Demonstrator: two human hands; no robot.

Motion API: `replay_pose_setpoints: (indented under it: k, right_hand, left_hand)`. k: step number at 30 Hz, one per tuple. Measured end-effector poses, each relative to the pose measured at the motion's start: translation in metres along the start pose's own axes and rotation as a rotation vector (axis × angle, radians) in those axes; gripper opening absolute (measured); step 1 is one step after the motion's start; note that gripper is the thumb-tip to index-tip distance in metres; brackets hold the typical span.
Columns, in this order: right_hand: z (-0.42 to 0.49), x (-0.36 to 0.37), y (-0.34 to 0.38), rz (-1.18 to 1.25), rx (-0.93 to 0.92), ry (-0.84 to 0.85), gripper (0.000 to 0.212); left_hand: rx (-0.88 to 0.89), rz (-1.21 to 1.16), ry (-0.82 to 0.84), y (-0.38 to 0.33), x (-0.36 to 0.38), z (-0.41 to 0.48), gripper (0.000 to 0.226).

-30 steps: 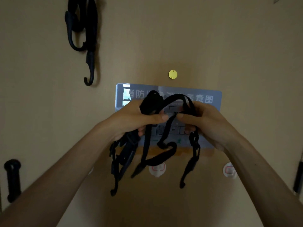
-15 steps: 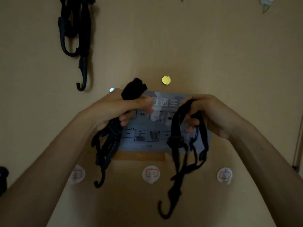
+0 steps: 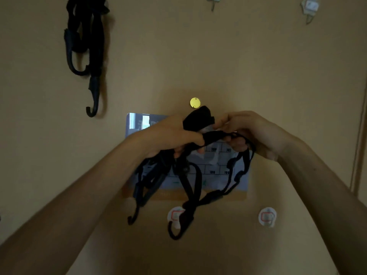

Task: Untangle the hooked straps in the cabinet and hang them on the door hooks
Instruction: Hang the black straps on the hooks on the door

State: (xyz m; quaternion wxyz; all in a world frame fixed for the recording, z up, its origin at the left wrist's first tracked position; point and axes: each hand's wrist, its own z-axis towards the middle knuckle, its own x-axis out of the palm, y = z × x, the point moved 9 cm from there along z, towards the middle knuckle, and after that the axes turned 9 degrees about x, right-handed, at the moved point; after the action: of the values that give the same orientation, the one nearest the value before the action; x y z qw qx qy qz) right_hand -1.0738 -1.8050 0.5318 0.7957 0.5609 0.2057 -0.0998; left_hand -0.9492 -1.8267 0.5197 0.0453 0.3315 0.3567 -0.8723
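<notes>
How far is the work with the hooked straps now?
Done: one bundle of straps hangs at the door's upper left. In hand: the left hand and right hand both grip a tangled bunch. Left: separating it and hanging it; two top hooks look free.

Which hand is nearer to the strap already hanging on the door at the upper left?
Left. The left hand is below and to the right of the hanging strap; the right hand is farther right, beyond the left hand.
</notes>
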Motion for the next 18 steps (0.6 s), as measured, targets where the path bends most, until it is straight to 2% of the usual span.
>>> replay_pose_setpoints:
  k: [5,8,11,13,17,18]
  right_hand:
    - [-0.006,-0.009,0.013,-0.342,-0.104,-0.006,0.023]
    - [-0.009,-0.011,0.022,-0.404,-0.131,0.037,0.018]
    - [-0.009,-0.017,0.029,-0.419,-0.102,0.045,0.035]
    - [-0.009,-0.021,0.031,-0.372,-0.097,0.051,0.041]
    - [-0.014,-0.009,0.033,-0.127,-0.209,0.178,0.005]
    - [-0.014,-0.002,0.030,-0.096,-0.222,0.218,0.009]
  left_hand:
    - [0.139,0.075,0.104,-0.022,-0.011,0.010,0.019]
    - [0.143,0.128,0.192,-0.031,-0.015,0.013,0.029]
    - [0.117,0.227,0.224,-0.037,-0.024,0.017,0.029]
    - [0.125,0.280,0.163,-0.043,-0.033,0.022,0.032]
    - [0.213,0.190,-0.035,-0.056,-0.045,0.025,0.026]
    - [0.245,0.163,-0.065,-0.059,-0.045,0.025,0.025]
